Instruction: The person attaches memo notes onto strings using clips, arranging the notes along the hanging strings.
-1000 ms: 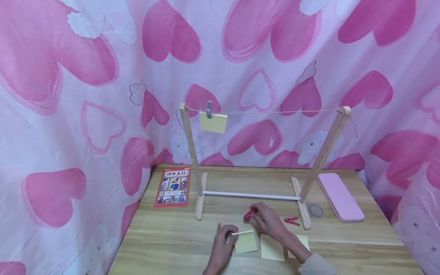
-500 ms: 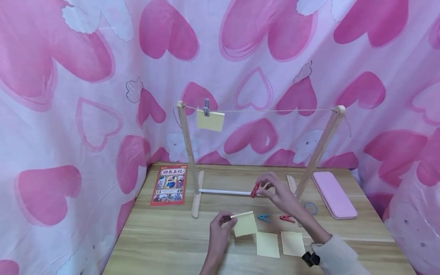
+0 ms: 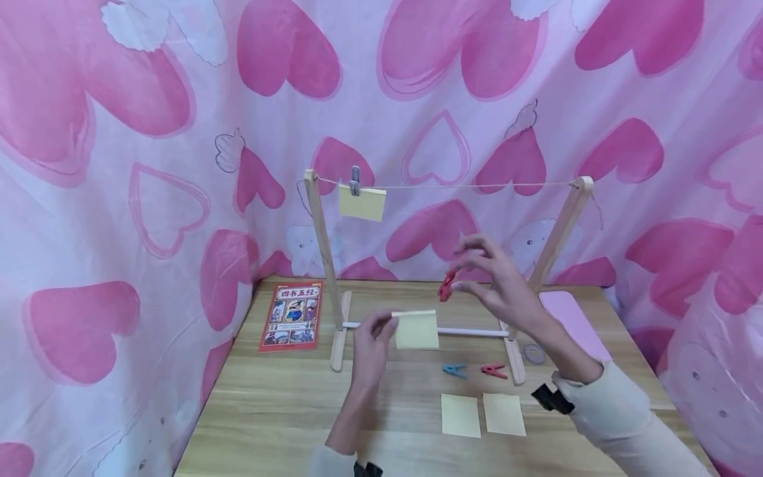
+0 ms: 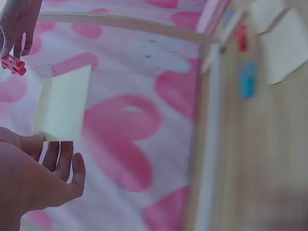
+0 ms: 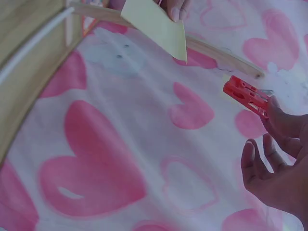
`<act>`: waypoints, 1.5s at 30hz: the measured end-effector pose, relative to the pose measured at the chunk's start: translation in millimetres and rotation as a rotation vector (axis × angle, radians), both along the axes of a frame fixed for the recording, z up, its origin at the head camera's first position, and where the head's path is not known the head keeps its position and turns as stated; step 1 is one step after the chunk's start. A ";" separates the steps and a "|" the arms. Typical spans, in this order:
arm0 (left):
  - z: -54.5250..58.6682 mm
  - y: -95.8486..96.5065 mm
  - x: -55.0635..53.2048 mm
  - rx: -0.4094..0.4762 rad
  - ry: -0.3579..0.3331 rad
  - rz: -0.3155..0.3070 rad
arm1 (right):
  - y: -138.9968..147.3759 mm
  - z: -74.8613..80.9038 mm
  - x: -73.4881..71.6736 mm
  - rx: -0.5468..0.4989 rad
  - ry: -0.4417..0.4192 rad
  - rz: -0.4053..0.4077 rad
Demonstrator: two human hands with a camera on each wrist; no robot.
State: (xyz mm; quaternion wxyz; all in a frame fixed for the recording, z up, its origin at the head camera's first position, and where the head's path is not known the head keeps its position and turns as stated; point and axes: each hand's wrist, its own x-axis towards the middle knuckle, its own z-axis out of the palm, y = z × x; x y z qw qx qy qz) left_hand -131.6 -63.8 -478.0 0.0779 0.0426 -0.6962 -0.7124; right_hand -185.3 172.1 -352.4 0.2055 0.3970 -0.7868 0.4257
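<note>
My left hand point(image 3: 371, 348) pinches a pale yellow sticky note point(image 3: 417, 330) by its left edge, lifted above the table; a folded strip runs along the note's top. Up and to the right, my right hand point(image 3: 497, 281) holds a red clothespin point(image 3: 446, 286) between thumb and fingertips. In the right wrist view the red clothespin point(image 5: 246, 95) shows its metal spring, with the other fingers curled loosely below. Above both hands a string point(image 3: 459, 185) spans a wooden frame point(image 3: 324, 248). A grey clip point(image 3: 355, 181) fastens another yellow note point(image 3: 362, 203) near the string's left end.
A blue clothespin point(image 3: 455, 370) and a second red clothespin point(image 3: 494, 371) lie on the table point(image 3: 262, 411). Two yellow notes point(image 3: 460, 416) lie nearer. A red booklet point(image 3: 292, 317) is at left; a tape ring point(image 3: 534, 354) and pink case point(image 3: 573, 323) are at right.
Both hands have risen from the table toward the string. The left hand has lifted the note, and the right has carried the red clothespin up and slightly right, uncovering the blue one.
</note>
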 end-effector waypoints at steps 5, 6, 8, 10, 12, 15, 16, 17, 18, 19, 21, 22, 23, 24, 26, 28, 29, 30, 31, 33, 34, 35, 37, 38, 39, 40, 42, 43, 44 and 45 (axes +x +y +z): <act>48.1 -4.0 -30.4 -0.086 0.127 0.052 | -4.1 39.4 -8.9 -0.035 0.022 0.020; 57.6 -4.3 -35.8 -0.101 0.151 0.066 | -6.0 47.3 -10.6 -0.036 0.027 0.014; 75.9 -4.4 -45.0 -0.119 0.181 0.098 | -10.1 62.7 -14.6 -0.028 0.042 0.005; 92.4 -3.8 -51.7 -0.118 0.201 0.123 | -15.0 77.2 -19.4 -0.021 0.053 -0.002; 106.1 -2.4 -56.9 -0.120 0.211 0.136 | -19.8 90.5 -24.7 -0.014 0.057 -0.019; 121.6 -0.7 -63.4 -0.122 0.222 0.142 | -25.9 107.4 -34.2 -0.006 0.046 -0.042; 125.3 -0.5 -66.0 -0.124 0.230 0.146 | -27.9 112.2 -37.8 -0.006 0.032 -0.052; 128.5 -0.3 -68.7 -0.126 0.239 0.154 | -29.8 116.6 -41.7 -0.005 0.017 -0.064; 131.4 -0.3 -71.3 -0.124 0.248 0.162 | -31.4 120.7 -45.4 -0.002 0.001 -0.075; 133.7 -0.3 -73.9 -0.119 0.260 0.170 | -33.0 124.5 -48.8 -0.003 -0.019 -0.083; 138.0 0.1 -78.9 -0.113 0.281 0.183 | -35.7 131.3 -54.8 -0.006 -0.059 -0.103; 139.9 0.5 -81.3 -0.107 0.293 0.188 | -37.1 134.3 -57.5 -0.008 -0.083 -0.113; 141.8 1.2 -83.4 -0.103 0.302 0.190 | -38.3 137.4 -60.2 -0.008 -0.096 -0.120; 143.9 2.0 -85.1 -0.097 0.308 0.191 | -39.6 140.2 -62.6 -0.009 -0.107 -0.127; 148.3 3.9 -88.3 -0.097 0.323 0.198 | -42.6 145.6 -67.4 -0.009 -0.124 -0.138; 152.8 5.6 -90.7 -0.090 0.335 0.203 | -45.5 150.4 -73.1 0.001 -0.126 -0.146; 155.0 6.2 -91.8 -0.085 0.341 0.207 | -46.7 152.4 -76.0 0.012 -0.118 -0.151; 156.7 6.6 -93.2 -0.081 0.346 0.211 | -48.1 154.1 -78.7 0.021 -0.116 -0.157; 157.8 6.9 -94.8 -0.079 0.353 0.214 | -49.0 155.3 -81.3 0.030 -0.115 -0.160; 159.0 7.2 -97.6 -0.067 0.361 0.214 | -50.3 156.3 -86.4 0.047 -0.113 -0.167; 159.4 7.2 -98.7 -0.061 0.362 0.214 | -51.1 156.4 -88.4 0.052 -0.115 -0.169; 159.3 7.2 -100.0 -0.057 0.363 0.218 | -51.6 156.2 -90.4 0.056 -0.119 -0.170; 159.2 7.3 -101.7 -0.057 0.362 0.223 | -53.0 155.3 -93.7 0.057 -0.133 -0.167; 159.4 7.5 -102.1 -0.055 0.362 0.225 | -53.6 154.8 -95.2 0.056 -0.140 -0.165; 159.8 7.6 -102.4 -0.056 0.362 0.229 | -54.4 154.3 -96.5 0.054 -0.148 -0.162; 160.3 7.9 -102.5 -0.059 0.362 0.231 | -55.3 153.8 -97.4 0.054 -0.153 -0.159; 161.1 8.3 -102.9 -0.066 0.365 0.234 | -57.1 152.7 -99.5 0.060 -0.162 -0.157; 161.7 8.5 -103.0 -0.071 0.366 0.235 | -58.0 152.1 -100.4 0.065 -0.164 -0.156; 162.1 8.8 -103.0 -0.071 0.367 0.235 | -59.0 151.5 -101.4 0.072 -0.166 -0.155; 162.5 9.1 -103.0 -0.074 0.367 0.237 | -60.0 151.0 -102.2 0.082 -0.167 -0.157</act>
